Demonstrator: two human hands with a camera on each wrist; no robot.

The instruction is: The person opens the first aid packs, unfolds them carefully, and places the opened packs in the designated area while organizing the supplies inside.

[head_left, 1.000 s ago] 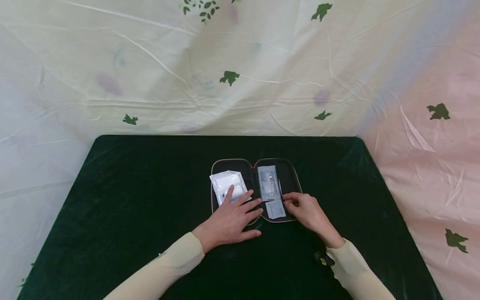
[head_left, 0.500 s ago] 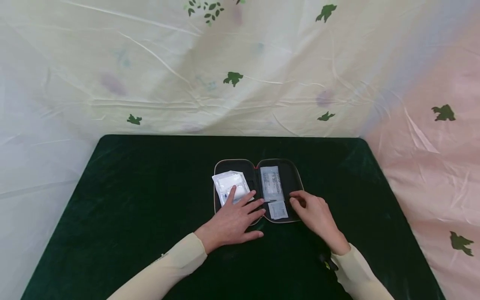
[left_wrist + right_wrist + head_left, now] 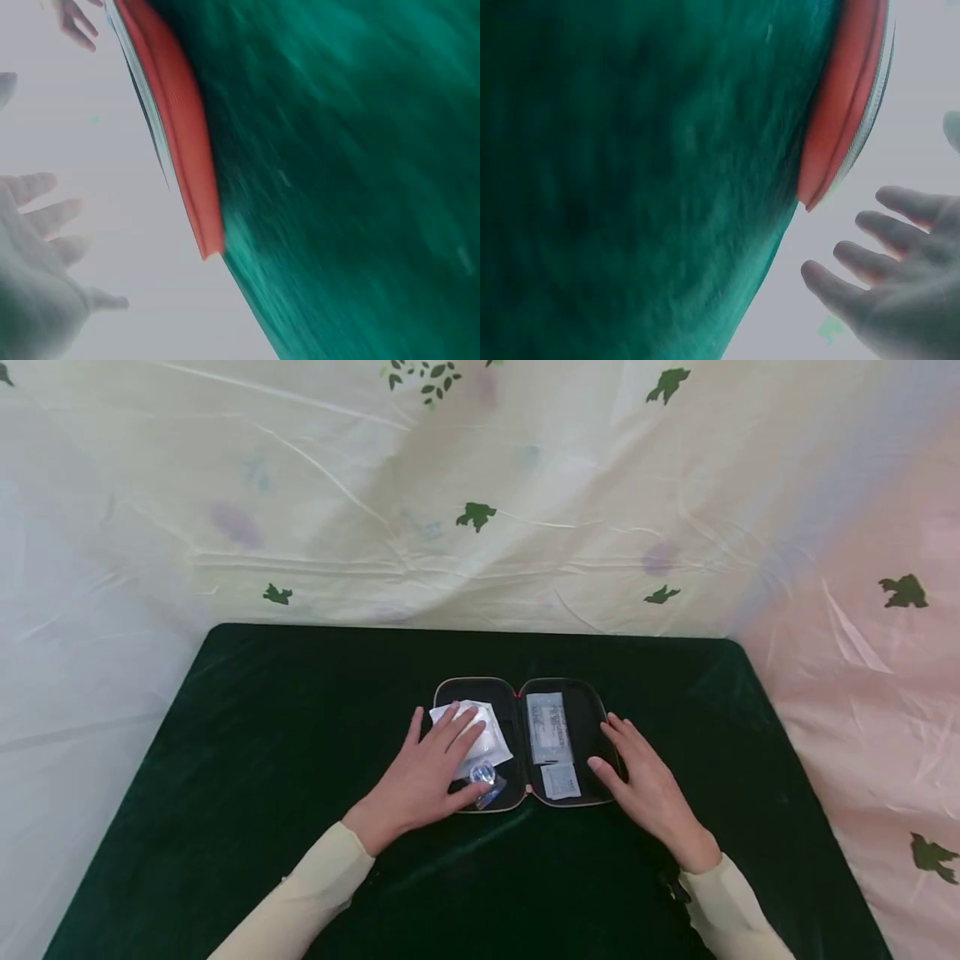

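A zippered hard case, red outside and black inside, lies spread open on the table. In its left half sit a white packet and a small clear bluish packet with a round shiny item. The right half holds a long pale blue packet with a small square packet below it. My left hand, fingers extended, is over the left half and partly covers the white packet. At the right rim is my right hand, its fingers extended and holding nothing.
A dark green cloth covers the table. Behind it hangs a pale sheet with green bird prints. In the wrist views the case's red shell stands a little proud of the cloth.
My left hand has shifted left, uncovering the small bluish packet. My right hand has left the case's inside for its right rim, and its bent fingers have straightened.
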